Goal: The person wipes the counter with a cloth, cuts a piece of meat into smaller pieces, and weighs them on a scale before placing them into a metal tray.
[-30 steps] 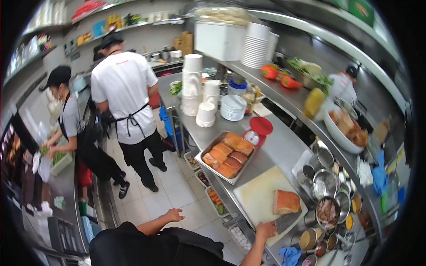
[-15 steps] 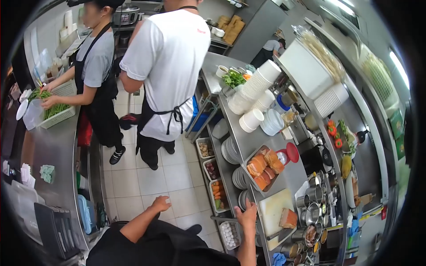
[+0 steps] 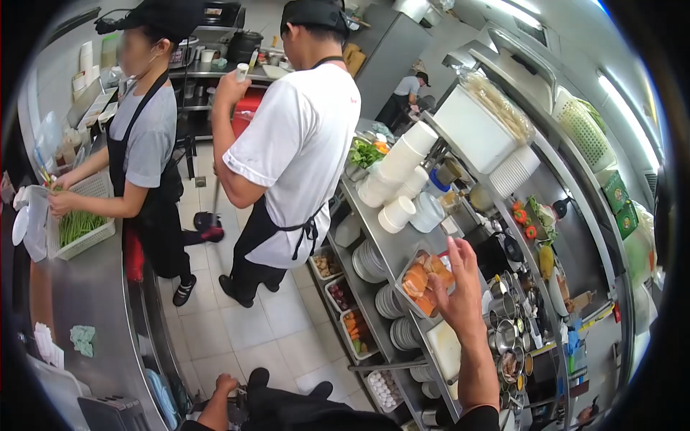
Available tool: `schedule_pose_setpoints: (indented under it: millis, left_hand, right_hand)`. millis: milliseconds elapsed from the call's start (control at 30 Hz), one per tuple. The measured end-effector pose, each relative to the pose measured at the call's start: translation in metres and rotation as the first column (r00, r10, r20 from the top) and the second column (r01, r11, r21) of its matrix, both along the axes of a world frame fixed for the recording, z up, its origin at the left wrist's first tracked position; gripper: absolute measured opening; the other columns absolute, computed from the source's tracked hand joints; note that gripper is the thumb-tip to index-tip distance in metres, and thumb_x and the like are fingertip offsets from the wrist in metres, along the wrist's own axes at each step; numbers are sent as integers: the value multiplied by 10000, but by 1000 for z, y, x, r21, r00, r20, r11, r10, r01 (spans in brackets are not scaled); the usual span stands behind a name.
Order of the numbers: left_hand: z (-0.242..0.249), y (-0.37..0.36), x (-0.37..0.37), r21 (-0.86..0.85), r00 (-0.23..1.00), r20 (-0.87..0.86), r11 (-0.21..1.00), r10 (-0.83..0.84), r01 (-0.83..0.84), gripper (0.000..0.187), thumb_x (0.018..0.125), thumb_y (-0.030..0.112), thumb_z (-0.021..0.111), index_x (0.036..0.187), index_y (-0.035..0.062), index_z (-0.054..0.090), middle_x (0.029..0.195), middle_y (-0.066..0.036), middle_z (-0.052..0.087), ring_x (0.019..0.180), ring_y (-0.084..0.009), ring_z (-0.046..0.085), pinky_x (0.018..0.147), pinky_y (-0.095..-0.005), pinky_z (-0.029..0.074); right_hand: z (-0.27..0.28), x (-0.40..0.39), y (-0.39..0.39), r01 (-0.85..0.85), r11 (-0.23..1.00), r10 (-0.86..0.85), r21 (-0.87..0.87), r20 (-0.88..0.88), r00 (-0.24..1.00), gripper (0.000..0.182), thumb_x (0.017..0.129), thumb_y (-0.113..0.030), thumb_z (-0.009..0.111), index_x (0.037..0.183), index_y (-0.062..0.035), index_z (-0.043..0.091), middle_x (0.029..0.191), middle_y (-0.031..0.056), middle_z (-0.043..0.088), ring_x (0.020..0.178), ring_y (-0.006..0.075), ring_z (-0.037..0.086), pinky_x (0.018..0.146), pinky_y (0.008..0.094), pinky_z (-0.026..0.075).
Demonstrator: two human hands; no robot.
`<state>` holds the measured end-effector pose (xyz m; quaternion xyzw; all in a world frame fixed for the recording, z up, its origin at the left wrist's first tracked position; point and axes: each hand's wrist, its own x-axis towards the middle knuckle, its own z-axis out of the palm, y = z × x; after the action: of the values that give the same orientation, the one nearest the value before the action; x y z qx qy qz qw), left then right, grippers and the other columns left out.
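Observation:
My right hand [image 3: 458,287] is raised over the steel counter, fingers apart and holding nothing. It overlaps the view of a tray [image 3: 424,309] with orange-brown meat pieces [image 3: 417,279]. Below it a pale cutting board [image 3: 444,352] is partly hidden behind my forearm. My left hand [image 3: 226,383] hangs low near my left leg, fingers curled in; whether it holds anything is too small to tell. Near the right hand stand white containers [image 3: 397,214] and a stack of plates [image 3: 389,300] on the shelf below.
A person in a white shirt [image 3: 302,136] stands in the aisle, holding a long handle. At the left counter [image 3: 93,302] another person [image 3: 147,136] handles green beans [image 3: 80,226] in a basket. Metal pots [image 3: 507,334] are at the right; egg and vegetable bins [image 3: 356,332] sit low.
My right hand has risen and moved right, over the counter. My left hand is lower and further left. The person in white has turned and raised a hand on the handle.

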<state>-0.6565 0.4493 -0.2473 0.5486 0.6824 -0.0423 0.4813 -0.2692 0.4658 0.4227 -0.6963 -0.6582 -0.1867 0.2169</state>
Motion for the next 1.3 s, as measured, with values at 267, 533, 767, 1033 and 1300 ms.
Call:
schedule_pose_setpoints:
  millis: [267,533,767,1033,1300]
  left_hand:
    - [-28,44,-50,-161,876,-174,890,-450,426,404,856,323,530,1028,-10,684,1083,-165,677,977,-286,671,814,-380,537]
    - [-40,103,34,-124,939,-127,944,-319,304,387,831,286,484,1007,23,707,1040,-168,691,1012,-292,656,898,-377,509]
    - [-26,95,113,9,960,120,967,-253,254,450,763,378,598,1069,61,692,1130,-156,665,1026,-297,646,929,-368,498]
    - [-41,111,88,-63,802,-64,804,-595,591,384,769,383,577,955,75,713,1081,-156,677,1007,-303,650,903,-386,511]
    - [-38,106,4,32,974,-38,974,-225,226,348,776,320,623,980,49,697,934,-158,705,822,-267,694,747,-380,561]
  right_hand:
    - [34,-52,3,-270,953,265,136,56,963,540,786,-32,720,1300,-34,554,1276,222,514,1076,340,584,851,375,504]
    - [92,-163,-4,-781,609,767,138,150,624,196,713,-98,757,791,-76,579,763,69,575,596,203,581,484,290,443]
    - [98,-163,6,-891,454,755,14,525,393,307,612,-45,715,663,-85,416,649,2,391,519,121,410,394,246,263]
    - [67,-166,9,-715,517,656,471,319,684,316,594,-43,710,649,-74,400,636,0,394,495,119,383,382,248,256]
    - [76,-157,-4,-625,601,670,498,113,734,335,714,26,680,630,-80,374,621,5,380,471,116,371,362,245,246]
